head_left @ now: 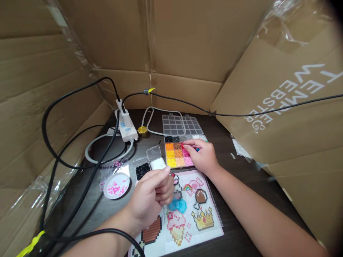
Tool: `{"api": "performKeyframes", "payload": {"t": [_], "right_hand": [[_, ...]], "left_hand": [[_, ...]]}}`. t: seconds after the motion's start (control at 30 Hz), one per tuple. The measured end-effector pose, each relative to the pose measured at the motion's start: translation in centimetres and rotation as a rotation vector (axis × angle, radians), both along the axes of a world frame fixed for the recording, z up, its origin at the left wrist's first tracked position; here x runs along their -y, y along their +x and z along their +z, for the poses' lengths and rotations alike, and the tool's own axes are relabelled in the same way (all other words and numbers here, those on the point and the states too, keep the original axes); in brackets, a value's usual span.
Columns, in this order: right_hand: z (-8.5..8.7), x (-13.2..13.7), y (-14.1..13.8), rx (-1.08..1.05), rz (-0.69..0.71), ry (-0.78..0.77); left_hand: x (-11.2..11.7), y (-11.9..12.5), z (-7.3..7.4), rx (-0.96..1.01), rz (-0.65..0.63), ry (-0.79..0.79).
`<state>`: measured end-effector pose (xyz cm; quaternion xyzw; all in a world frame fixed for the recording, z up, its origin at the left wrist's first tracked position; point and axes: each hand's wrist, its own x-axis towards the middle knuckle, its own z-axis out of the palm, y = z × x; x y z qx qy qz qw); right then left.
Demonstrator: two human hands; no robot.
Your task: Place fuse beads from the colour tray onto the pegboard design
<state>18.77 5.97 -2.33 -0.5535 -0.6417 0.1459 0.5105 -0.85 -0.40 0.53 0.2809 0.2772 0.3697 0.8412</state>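
Note:
My right hand (203, 154) holds slim pink tweezers (193, 146), their tips over the compartments of a clear bead box (178, 166). Its compartments hold small beads in black, grey, white, orange, brown, yellow and pink; my hand hides the right part. My left hand (157, 191) is a loose fist above the pattern sheet (211, 237), and its curled fingers hide whatever may be inside. Pixel pictures cover the sheet, among them a crown (203, 219), an ice cream and a blue bow. Near the left knuckles lie small cases of black beads (142, 171) and white beads (158, 164).
At left a white dish (117, 186) with pink beads overlaps a clear pegboard (105, 170). Behind stand a white power strip (126, 126) and a small gold cup (142, 131). Black cables (88, 182) loop across the left and over my left forearm. Cardboard walls (187, 43) surround the dark table.

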Motion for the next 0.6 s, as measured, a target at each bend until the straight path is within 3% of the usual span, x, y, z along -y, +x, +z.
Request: {"api": "performKeyframes", "payload": {"t": [0.13, 0.6], "right_hand": [[0.06, 0.08, 0.09, 0.038, 0.011, 0.051], [-0.20, -0.14, -0.17, 0.006, 0.036, -0.003]], "left_hand": [[0.01, 0.02, -0.13, 0.009, -0.003, -0.008], [0.00, -0.04, -0.06, -0.002, -0.011, -0.015]]}}
